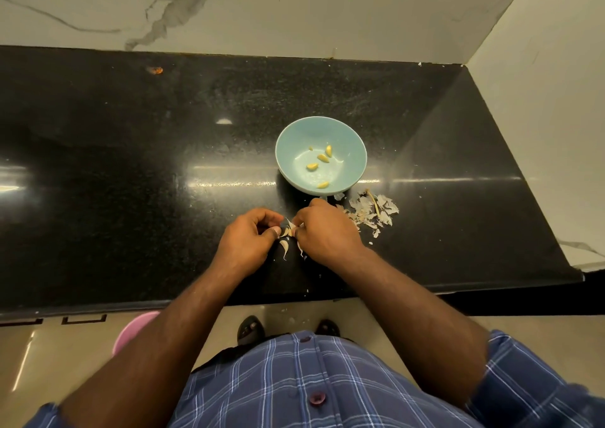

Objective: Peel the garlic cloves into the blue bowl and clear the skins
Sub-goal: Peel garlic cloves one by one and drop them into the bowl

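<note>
Right now both hands are bunched together over the black counter (131, 165), just in front of the bowl. The left hand (250, 234) has its fingers curled in, thumb tip pressed against a small garlic clove (288, 230), and the right hand (322, 229) pinches the same clove from the other side, fingertips tucked under so I can't see exactly where the nails bite. A papery strip of skin flares up between the two hands, so to my eye the clove is part-way stripped. Directly beneath them lie two more pale pieces on the counter (284, 248), either unpeeled cloves or shed husk; I can't tell which from here. Beyond the knuckles sits the blue bowl (284, 139), holding five yellowish peeled cloves (323, 157), and just to its right, touching its foot, is a loose heap of dry skins (373, 210) with a thin stalk in it. A few flecks have strayed toward the counter's edge and onto the floor. To do this step well, I'd say the left hand should steady the clove while the right pulls the skin away from root to tip in one strip, working low over the counter so scraps fall near the heap and not off the edge. The bare clove then goes a short reach forward into the bowl, and the skins want gathering afterwards.
</note>
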Demonstrator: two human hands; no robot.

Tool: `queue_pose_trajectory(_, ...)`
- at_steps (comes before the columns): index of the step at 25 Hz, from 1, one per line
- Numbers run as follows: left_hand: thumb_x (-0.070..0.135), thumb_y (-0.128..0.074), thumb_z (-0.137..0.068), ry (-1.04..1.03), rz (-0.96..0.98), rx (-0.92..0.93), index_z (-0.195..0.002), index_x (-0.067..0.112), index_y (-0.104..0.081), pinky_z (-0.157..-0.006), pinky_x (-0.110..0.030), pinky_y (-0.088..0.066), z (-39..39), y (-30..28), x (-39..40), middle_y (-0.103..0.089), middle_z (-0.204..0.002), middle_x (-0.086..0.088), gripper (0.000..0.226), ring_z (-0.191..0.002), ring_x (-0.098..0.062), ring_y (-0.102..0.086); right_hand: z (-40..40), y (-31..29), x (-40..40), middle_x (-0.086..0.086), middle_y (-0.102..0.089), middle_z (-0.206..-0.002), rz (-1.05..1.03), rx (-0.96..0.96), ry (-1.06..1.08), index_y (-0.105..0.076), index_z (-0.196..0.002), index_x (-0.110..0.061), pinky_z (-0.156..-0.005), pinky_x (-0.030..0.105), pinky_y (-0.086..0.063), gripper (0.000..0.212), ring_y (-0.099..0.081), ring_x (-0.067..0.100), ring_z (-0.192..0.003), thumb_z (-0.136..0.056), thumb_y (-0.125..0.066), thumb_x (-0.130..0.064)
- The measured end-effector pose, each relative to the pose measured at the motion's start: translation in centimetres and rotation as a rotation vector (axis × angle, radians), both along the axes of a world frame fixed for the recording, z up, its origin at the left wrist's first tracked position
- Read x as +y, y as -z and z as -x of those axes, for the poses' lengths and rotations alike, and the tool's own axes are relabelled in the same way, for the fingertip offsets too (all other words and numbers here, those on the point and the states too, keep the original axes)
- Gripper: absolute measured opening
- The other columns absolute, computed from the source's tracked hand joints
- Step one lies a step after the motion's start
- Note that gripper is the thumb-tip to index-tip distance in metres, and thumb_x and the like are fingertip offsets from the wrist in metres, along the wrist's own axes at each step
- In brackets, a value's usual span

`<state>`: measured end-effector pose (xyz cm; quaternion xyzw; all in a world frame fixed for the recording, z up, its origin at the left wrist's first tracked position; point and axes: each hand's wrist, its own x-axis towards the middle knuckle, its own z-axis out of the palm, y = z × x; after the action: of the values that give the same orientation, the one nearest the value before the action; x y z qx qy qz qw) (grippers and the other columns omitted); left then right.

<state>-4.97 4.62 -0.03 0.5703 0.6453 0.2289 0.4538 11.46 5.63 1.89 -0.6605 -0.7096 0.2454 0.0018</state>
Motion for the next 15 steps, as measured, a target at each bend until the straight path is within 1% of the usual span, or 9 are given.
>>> queue_pose_trajectory(2, 0.018, -0.069, -0.095, -0.002, 0.000, -0.008, -0.101, 0.036, -0.070, -0.084, -0.027, -0.054, 0.1, 0.0, 0.0, -0.072, -0.094, 0.014, 0.019, -0.091, -0.003, -0.067, 0.3, -0.3, 0.0, -0.001, -0.057, -0.107, 0.010, 0.074, 0.045, -0.071, -0.105, -0.024, -0.085, 0.042, -0.054, 0.018, -0.060, 0.020, -0.099, -0.093, -0.062, -0.034)
queue_pose_trajectory(5, 0.019, -0.068, -0.095, -0.009, 0.004, -0.016, -0.101, 0.037, -0.069, -0.085, -0.030, -0.055, 0.2, 0.0, 0.1, -0.072, -0.094, 0.013, 0.019, -0.091, -0.004, -0.068, -0.4, -1.2, 0.1, -0.007, -0.066, -0.092, 0.006, 0.228, 0.166, -0.067, -0.094, -0.025, -0.079, 0.037, -0.053, 0.009, -0.063, 0.016, -0.089, -0.088, -0.064, -0.031)
queue_pose_trajectory(7, 0.020, -0.068, -0.096, -0.005, 0.013, -0.007, -0.106, 0.035, -0.069, -0.088, -0.031, -0.054, 0.1, -0.1, 0.2, -0.070, -0.097, 0.014, 0.019, -0.093, -0.004, -0.066, -2.0, -1.3, 0.2, -0.007, -0.071, -0.085, 0.014, 0.372, 0.268, -0.068, -0.093, -0.024, -0.081, 0.039, -0.057, 0.005, -0.068, 0.014, -0.083, -0.088, -0.066, -0.025)
queue_pose_trajectory(9, 0.020, -0.067, -0.097, 0.023, 0.011, 0.014, -0.110, 0.034, -0.069, -0.089, -0.029, -0.052, -0.1, -0.3, 0.3, -0.069, -0.097, 0.015, 0.019, -0.095, -0.002, -0.064, -3.9, -1.0, 0.1, -0.006, -0.074, -0.084, 0.043, 0.516, 0.367, -0.072, -0.098, -0.023, -0.083, 0.042, -0.061, 0.009, -0.072, 0.012, -0.077, -0.091, -0.069, -0.019)
queue_pose_trajectory(12, 0.020, -0.065, -0.098, 0.034, 0.012, 0.018, -0.112, 0.033, -0.069, -0.088, -0.027, -0.051, -0.6, -0.3, 0.5, -0.070, -0.099, 0.014, 0.020, -0.096, -0.004, -0.065, -4.9, 0.1, -0.3, -0.005, -0.075, -0.088, 0.075, 0.563, 0.414, -0.071, -0.103, -0.025, -0.084, 0.045, -0.062, 0.012, -0.074, 0.011, -0.081, -0.095, -0.068, -0.018)
queue_pose_trajectory(15, 0.017, -0.062, -0.100, 0.015, 0.001, 0.025, -0.109, 0.036, -0.068, -0.086, -0.027, -0.051, -0.7, -0.3, 0.7, -0.070, -0.101, 0.013, 0.022, -0.095, -0.004, -0.065, -3.3, 1.0, -0.8, -0.007, -0.075, -0.091, 0.085, 0.607, 0.364, -0.070, -0.100, -0.028, -0.086, 0.046, -0.061, 0.007, -0.073, 0.012, -0.087, -0.095, -0.067, -0.024)
